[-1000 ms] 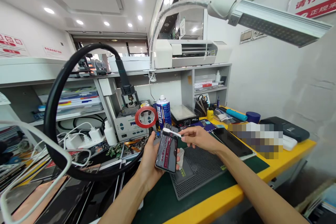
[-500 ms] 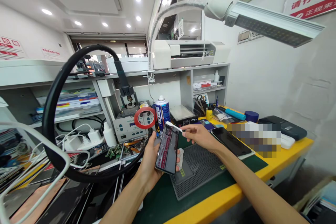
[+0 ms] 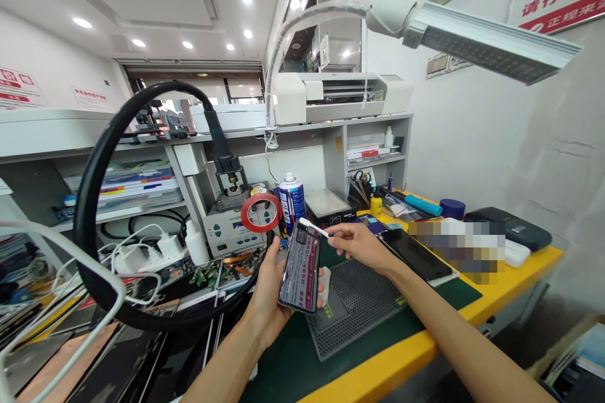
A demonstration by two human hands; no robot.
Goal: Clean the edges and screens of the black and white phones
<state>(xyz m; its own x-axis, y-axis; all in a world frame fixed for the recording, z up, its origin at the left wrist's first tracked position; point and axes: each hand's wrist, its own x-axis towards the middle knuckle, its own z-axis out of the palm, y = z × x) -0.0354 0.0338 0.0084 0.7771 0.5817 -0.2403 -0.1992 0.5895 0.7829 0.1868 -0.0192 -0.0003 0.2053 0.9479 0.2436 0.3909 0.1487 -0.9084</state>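
Note:
My left hand is wrapped around a smartphone, which is tilted up above the work mat. The phone's glossy dark face mirrors red and white lettering, and a dark camera block sits near its top. A pale, crumpled-looking piece shows by the left fingertips behind the phone; I cannot tell what it is. My right hand pinches a slim white stick. Its far end lies at the phone's top edge; whether it touches is unclear. Below is a grey perforated pad on a green mat.
A thick black hose loops at left above stacked phone parts. A red tape roll and blue spray can stand behind the phone. Right of my right hand lies a dark-screened device. A lamp hangs overhead.
The reflection on the phone has shifted, with more lettering showing across its face, so the phone has tilted slightly. Both hands stay in nearly the same place.

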